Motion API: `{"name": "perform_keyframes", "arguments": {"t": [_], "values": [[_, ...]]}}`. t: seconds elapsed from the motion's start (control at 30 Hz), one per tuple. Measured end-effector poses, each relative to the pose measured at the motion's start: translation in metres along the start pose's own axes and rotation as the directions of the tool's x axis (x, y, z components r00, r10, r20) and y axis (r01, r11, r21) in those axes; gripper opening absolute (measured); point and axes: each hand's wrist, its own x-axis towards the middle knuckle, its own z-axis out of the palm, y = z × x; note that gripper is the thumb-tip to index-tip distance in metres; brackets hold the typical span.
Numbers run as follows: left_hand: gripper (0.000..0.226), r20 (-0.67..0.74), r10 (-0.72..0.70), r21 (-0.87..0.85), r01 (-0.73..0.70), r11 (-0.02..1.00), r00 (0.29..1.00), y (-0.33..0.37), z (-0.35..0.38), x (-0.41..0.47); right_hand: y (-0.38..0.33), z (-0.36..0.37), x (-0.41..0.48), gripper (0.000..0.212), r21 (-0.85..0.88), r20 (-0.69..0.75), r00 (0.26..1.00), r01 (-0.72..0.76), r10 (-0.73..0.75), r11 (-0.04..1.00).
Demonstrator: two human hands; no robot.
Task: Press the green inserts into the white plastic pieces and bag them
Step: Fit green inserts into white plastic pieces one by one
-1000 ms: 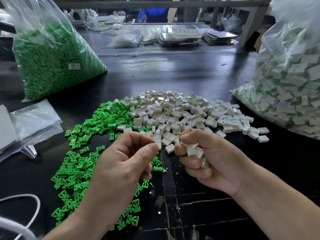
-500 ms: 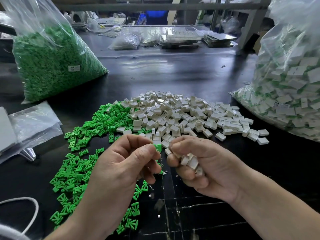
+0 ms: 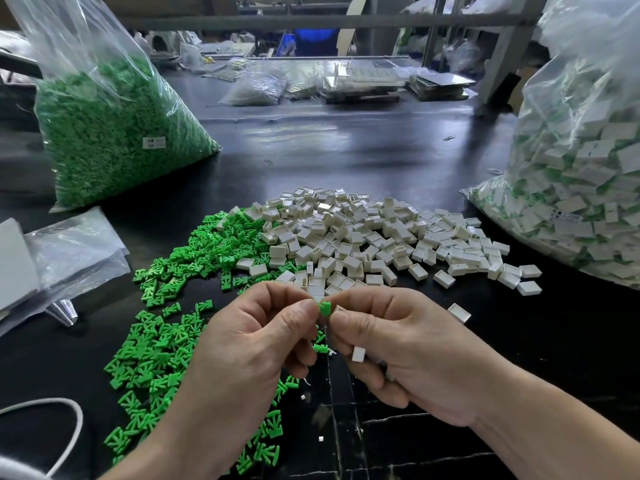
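Both hands have closed the gap they kept a second ago and now meet fingertip to fingertip low in the middle of the frame. The left hand (image 3: 249, 351) pinches a small green plastic insert (image 3: 324, 308) between thumb and forefinger. That insert touches the tips of the right hand (image 3: 412, 355), whose curled fingers grip several small white rectangular plastic pieces (image 3: 358, 353); one shows at the forefinger tip and another lower, against the palm. Behind the hands on the glossy black desk (image 3: 381, 150) lies a loose heap of white plastic pieces (image 3: 363, 237). A spread of loose green inserts (image 3: 162, 341) touches its left edge and runs down to the lower left. A clear plastic bag of green inserts (image 3: 114, 140) stands at the upper left, a clear bag of white pieces with green showing inside (image 3: 581, 188) fills the right edge, and flat clear bags (image 3: 76, 251) lie at the left edge.
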Motion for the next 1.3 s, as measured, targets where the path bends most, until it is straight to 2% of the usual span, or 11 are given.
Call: {"name": "perform_keyframes", "arguments": {"t": [0.13, 0.37, 0.53, 0.77, 0.87, 1.0, 1.13, 1.2, 1.3], "values": [[0.016, 0.009, 0.007, 0.016, -0.007, 1.000, 1.000, -0.0009, -0.0001, -0.0004, 0.0010, -0.0023, 0.0016, 0.012, -0.042, -0.018, 1.000, 0.003, -0.004, 0.999], [0.019, -0.014, 0.013, 0.041, -0.013, 0.999, 1.000, -0.0004, -0.0005, -0.0008, -0.0002, -0.0047, 0.0031, 0.023, 0.024, -0.001, 1.000, -0.017, 0.017, 1.000], [0.019, -0.018, 0.020, 0.055, -0.019, 0.998, 1.000, -0.0008, -0.0030, 0.0003, -0.0004, -0.0053, 0.0027, 0.009, -0.018, 0.012, 1.000, 0.016, -0.016, 1.000], [0.018, 0.005, 0.039, 0.083, -0.039, 0.996, 0.999, -0.0003, -0.0038, -0.0004, 0.0010, -0.0073, 0.0026, 0.010, -0.067, -0.006, 1.000, 0.006, -0.006, 0.998], [0.020, 0.012, 0.059, 0.143, -0.060, 0.988, 0.998, 0.0001, -0.0046, -0.0012, 0.0019, -0.0054, 0.0013, 0.010, -0.150, -0.027, 0.999, 0.034, -0.038, 0.988], [0.018, 0.041, 0.055, 0.185, -0.062, 0.981, 0.998, 0.0002, -0.0045, -0.0020, 0.0051, -0.0036, -0.0005, 0.009, -0.373, -0.065, 0.990, 0.091, -0.124, 0.924], [0.017, 0.085, 0.020, 0.158, -0.034, 0.987, 0.996, 0.0013, -0.0053, -0.0011, 0.0047, -0.0034, -0.0013, 0.008, -0.432, -0.087, 0.988, 0.076, -0.126, 0.899], [0.017, 0.107, 0.012, 0.162, -0.029, 0.986, 0.994, 0.0023, -0.0060, -0.0010, 0.0032, -0.0022, -0.0020, 0.009, -0.406, -0.076, 0.991, 0.069, -0.108, 0.911], [0.017, 0.141, 0.007, 0.155, -0.029, 0.987, 0.990, 0.0031, -0.0072, -0.0014, -0.0005, -0.0007, -0.0032, 0.012, -0.243, -0.041, 0.999, 0.023, -0.034, 0.970]]}}
